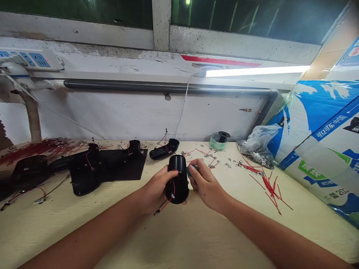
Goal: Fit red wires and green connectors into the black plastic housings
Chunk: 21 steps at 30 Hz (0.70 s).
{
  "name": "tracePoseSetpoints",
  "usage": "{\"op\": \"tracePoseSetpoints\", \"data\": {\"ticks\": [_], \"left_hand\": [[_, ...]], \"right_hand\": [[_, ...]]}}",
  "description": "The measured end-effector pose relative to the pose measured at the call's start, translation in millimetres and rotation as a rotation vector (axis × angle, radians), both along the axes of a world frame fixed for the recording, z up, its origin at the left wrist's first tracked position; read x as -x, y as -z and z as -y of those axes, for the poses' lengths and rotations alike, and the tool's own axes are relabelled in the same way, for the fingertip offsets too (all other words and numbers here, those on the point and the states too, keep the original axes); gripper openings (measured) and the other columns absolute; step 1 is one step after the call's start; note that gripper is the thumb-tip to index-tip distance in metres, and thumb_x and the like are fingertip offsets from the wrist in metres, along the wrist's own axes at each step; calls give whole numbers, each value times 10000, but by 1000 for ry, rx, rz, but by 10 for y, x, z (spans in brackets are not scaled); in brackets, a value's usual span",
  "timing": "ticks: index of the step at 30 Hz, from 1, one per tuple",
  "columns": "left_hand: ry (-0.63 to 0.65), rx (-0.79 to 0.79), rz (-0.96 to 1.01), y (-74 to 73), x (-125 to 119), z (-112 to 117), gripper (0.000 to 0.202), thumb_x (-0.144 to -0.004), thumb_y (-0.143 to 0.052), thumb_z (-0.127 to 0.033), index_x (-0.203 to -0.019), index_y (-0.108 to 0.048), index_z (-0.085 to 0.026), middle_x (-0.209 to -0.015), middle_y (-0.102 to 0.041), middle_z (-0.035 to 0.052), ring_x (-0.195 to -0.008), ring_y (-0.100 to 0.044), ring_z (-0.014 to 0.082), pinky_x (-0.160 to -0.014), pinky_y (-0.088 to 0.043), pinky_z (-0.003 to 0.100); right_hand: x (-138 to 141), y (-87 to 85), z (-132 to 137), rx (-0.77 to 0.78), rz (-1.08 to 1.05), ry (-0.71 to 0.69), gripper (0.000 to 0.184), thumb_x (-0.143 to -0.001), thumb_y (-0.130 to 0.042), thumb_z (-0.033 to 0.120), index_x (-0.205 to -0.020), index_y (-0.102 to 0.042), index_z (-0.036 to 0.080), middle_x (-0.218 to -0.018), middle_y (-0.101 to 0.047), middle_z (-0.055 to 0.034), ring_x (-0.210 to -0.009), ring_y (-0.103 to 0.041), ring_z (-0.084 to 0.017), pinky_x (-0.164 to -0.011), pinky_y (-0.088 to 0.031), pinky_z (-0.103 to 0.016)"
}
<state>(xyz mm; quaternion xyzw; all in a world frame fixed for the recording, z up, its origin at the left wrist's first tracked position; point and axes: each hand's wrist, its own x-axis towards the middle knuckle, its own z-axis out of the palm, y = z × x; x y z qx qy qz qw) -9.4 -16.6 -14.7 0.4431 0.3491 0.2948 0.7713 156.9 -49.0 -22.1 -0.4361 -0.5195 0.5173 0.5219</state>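
My left hand (158,186) is closed around a black plastic housing (177,186), its thumb lying on the near face. A red and black wire lead (173,190) hangs from the housing, with a small dark connector at its lower end. Against the housing's right side, my right hand (206,183) is closed on a small green object (192,172); fingers hide most of it, so its kind cannot be made out. Behind, another black housing (164,150) with wires lies on the table.
More black housings (84,172) with wires lie at left, partly on a black mat (137,168). Red wires (270,186), small metal parts (215,160), a tape roll (217,142) and a plastic bag (259,145) are at right. A blue-white package (322,149) bounds the right side.
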Motion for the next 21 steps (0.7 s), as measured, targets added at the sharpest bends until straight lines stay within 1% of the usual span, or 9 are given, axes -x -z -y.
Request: {"op": "tracePoseSetpoints", "data": {"ticks": [3, 7, 10, 12, 16, 19, 21], "left_hand": [[2, -25, 4, 54, 1, -22, 398, -863, -563, -407, -1207, -448, -242, -924, -631, 51, -625, -665, 182, -610, -604, 435], [-2, -27, 11, 79, -6, -37, 394, -868, -561, -418, -1197, -445, -235, -917, -620, 51, -636, -665, 177, -589, -611, 424], [-9, -20, -3, 50, -13, -30, 365, -873, -550, -396, -1182, -447, -232, -907, -610, 45, -648, -660, 175, -580, -613, 418], [-1, -21, -3, 17, -15, -16, 360, -876, -543, -389, -1188, -445, -239, -918, -610, 43, -658, -656, 170, -589, -616, 417], [20, -25, -11, -50, -16, 27, 416, -879, -544, -407, -1245, -420, -256, -915, -601, 33, -661, -645, 156, -624, -614, 416], [23, -27, -11, -97, -21, 59, 440, -887, -532, -408, -1284, -402, -270, -918, -597, 29, -666, -637, 148, -623, -606, 400], [28, -25, -17, -123, -27, 73, 434, -892, -523, -398, -1289, -395, -280, -920, -591, 20, -647, -631, 142, -602, -596, 378]], "right_hand": [[8, 17, 0, -6, 1, 27, 341, -950, -520, 533, -859, -395, 228, -646, -355, 60, -553, -303, -105, -498, -268, -222], [8, 2, 19, 35, 16, 41, 332, -969, -458, 533, -862, -359, 235, -621, -358, 65, -524, -315, -106, -474, -252, -221], [19, -22, 34, 59, 2, -1, 247, -971, -444, 464, -900, -362, 241, -584, -359, 81, -482, -318, -101, -461, -249, -218], [31, -28, 33, 43, -11, -30, 236, -962, -468, 448, -907, -367, 241, -594, -398, 83, -479, -362, -97, -460, -263, -214], [44, -12, 16, 2, 6, -50, 298, -940, -521, 511, -914, -408, 236, -632, -457, 70, -505, -420, -103, -458, -309, -216], [33, -8, 20, 26, 27, -58, 331, -925, -528, 551, -1032, -450, 247, -654, -485, 59, -506, -435, -116, -442, -321, -225], [24, -18, 33, 32, 57, -51, 357, -918, -529, 564, -1072, -459, 249, -652, -482, 56, -490, -426, -117, -422, -297, -223]]}}
